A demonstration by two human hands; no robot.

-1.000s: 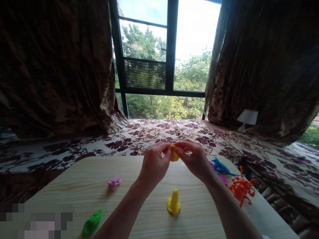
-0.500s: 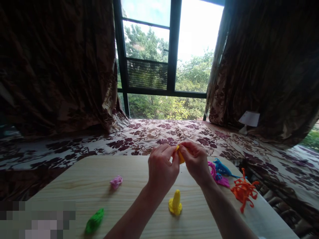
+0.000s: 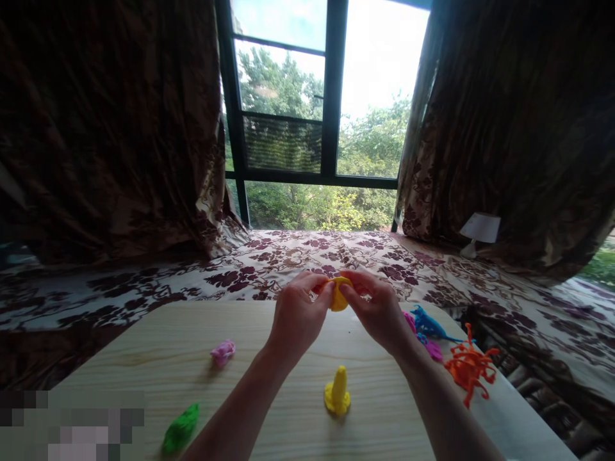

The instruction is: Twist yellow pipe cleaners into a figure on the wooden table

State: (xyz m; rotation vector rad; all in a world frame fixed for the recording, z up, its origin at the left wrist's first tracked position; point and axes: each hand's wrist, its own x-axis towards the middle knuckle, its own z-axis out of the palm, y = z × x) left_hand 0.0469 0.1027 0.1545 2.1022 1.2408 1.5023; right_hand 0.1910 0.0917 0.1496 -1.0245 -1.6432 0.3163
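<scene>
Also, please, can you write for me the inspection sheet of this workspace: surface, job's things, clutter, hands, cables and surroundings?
Surface: pale wooden table, a tiny dark speck beyond the standing piece.
Job's things: yellow piece held above the table; yellow standing piece upright on a wide base.
Clutter: pink lump and green piece at left; blue piece, magenta piece and orange tangle at right.
Hands: left hand and right hand both pinch the yellow piece.
Cables: nothing seen.
Surroundings: window ahead, dark curtains either side, flowered cloth, small lamp at right; lower left corner pixelated, cannot tell.
</scene>
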